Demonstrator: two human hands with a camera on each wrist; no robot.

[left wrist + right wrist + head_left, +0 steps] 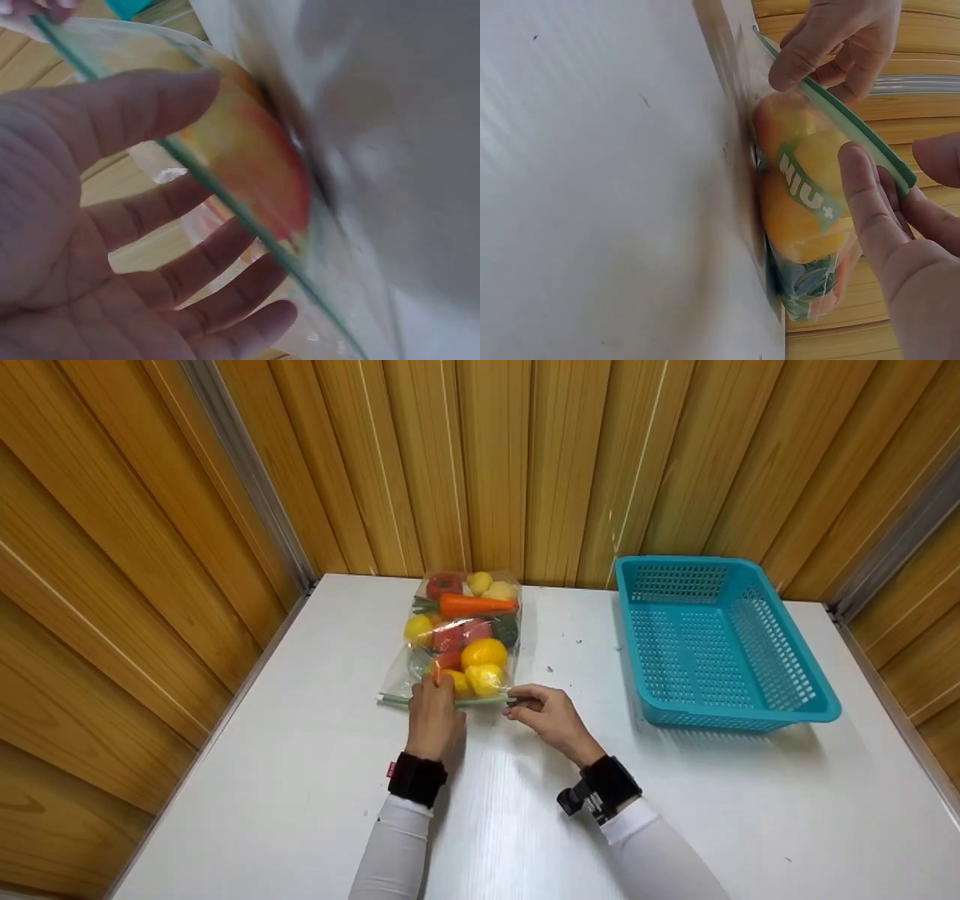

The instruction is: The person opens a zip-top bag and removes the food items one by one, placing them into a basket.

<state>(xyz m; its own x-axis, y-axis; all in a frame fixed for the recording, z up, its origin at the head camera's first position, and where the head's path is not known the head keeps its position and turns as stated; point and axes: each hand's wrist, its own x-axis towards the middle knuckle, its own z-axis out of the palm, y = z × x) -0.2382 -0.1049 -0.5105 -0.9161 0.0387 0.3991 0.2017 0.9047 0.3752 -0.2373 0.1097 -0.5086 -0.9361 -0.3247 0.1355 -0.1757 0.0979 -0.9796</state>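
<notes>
A clear zip bag (397, 679) with a green zip edge lies on the white table, filled with fruit and vegetables. Through the plastic show an orange carrot (476, 605), a yellow lemon (486, 680), a dark green vegetable (505, 630) and several red and yellow pieces. My left hand (435, 716) grips the bag's near edge left of its middle; in the left wrist view its thumb (161, 109) and fingers lie on opposite sides of the green strip. My right hand (553, 721) holds the right end of that edge, fingers around the corner in the right wrist view.
A turquoise perforated basket (750, 712) stands on the table (300, 780) at the right, with nothing in it. Wood-patterned panels (495, 472) rise behind the table and along both sides. Small dark specks lie between bag and basket.
</notes>
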